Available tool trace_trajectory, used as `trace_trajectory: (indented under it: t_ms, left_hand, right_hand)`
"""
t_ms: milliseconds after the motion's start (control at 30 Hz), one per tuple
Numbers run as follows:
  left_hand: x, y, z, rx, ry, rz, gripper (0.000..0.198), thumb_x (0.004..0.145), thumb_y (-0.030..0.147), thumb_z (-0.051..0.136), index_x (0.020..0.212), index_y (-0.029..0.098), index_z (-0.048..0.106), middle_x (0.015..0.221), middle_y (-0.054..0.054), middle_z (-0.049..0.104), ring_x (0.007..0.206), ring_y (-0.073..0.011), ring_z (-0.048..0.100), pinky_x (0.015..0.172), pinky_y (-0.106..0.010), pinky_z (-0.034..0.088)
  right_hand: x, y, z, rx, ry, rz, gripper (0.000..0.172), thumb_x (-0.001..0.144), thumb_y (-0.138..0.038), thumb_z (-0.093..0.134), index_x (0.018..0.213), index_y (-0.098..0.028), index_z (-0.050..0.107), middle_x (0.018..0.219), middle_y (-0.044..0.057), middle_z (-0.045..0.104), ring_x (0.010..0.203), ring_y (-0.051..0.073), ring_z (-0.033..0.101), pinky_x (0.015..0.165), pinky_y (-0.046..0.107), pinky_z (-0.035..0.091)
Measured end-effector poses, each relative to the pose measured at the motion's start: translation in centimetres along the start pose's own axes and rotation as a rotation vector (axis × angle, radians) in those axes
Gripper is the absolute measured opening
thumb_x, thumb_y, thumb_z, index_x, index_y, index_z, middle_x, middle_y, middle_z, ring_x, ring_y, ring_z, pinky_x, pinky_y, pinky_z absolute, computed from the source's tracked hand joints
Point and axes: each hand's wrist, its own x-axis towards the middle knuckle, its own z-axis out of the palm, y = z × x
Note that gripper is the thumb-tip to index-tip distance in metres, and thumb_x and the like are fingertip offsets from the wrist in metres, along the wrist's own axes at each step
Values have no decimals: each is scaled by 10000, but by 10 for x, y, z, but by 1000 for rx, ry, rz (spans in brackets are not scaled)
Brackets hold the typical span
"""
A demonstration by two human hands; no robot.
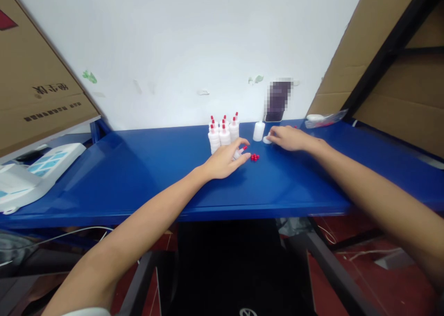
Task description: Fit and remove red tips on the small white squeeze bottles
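My left hand [224, 161] is around a small white squeeze bottle [237, 154] with a red tip. This bottle leans to the right, and its body is partly hidden by the fingers. Just right of the thumb lies a small cluster of red tip caps [255, 157]. My right hand [286, 138] pinches a small white cap-like piece [267, 140] at the tabletop; its exact shape is partly covered. Beside it stands a white bottle [258, 131] with no tip on it. Behind my left hand, several white bottles with red tips [214, 140] stand upright in a group.
A dark phone-like object [277, 101] leans on the white wall. A clear plastic bag [326, 118] lies at the back right of the blue table [149, 177]. At the left are a white device [45, 173] and a cardboard box [38, 71]. Another cardboard panel [402, 108] borders the right.
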Motion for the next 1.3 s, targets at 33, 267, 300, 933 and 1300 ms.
trace_trajectory:
  t_ms: [33,267,300,933,1300]
  left_hand:
    - [0,0,0,3,2,1,415,1031,498,471,1320,206,527,993,-57,695,856,-225,667,821,-369,519]
    - [1,0,1,15,-1,1,351,1011,488,492,1208,205,560,845,-16,666,715,-187,615,719,-332,462]
    - [1,0,1,17,0,-2,334,1006,481,500,1176,202,567,823,-10,657,696,-180,604,701,-324,448]
    - [1,2,3,78,67,-17,183,942,353,504,914,189,581,775,-8,648,684,-164,582,640,-283,405]
    - [-4,6,-4,139,-8,86,271,973,365,468,1105,186,622,844,-24,678,672,-156,569,667,-274,418]
  right_hand:
    - [0,0,1,13,0,-5,319,996,-417,405,1101,-207,620,1142,148,728,1045,329,666,802,405,458]
    - [-7,-8,-5,16,115,29,258,951,-323,402,1107,-213,575,1042,134,716,907,299,648,684,367,406]
    - [-9,-9,-6,11,135,29,250,947,-332,407,1088,-209,573,1018,134,712,880,293,639,664,360,394]
    - [-47,-85,-6,656,-1,-653,327,1005,-456,468,807,-207,543,735,-2,546,691,156,488,676,298,381]
    - [-34,-58,-13,536,16,-564,319,946,-280,370,633,-237,325,634,-18,365,621,154,357,650,335,310]
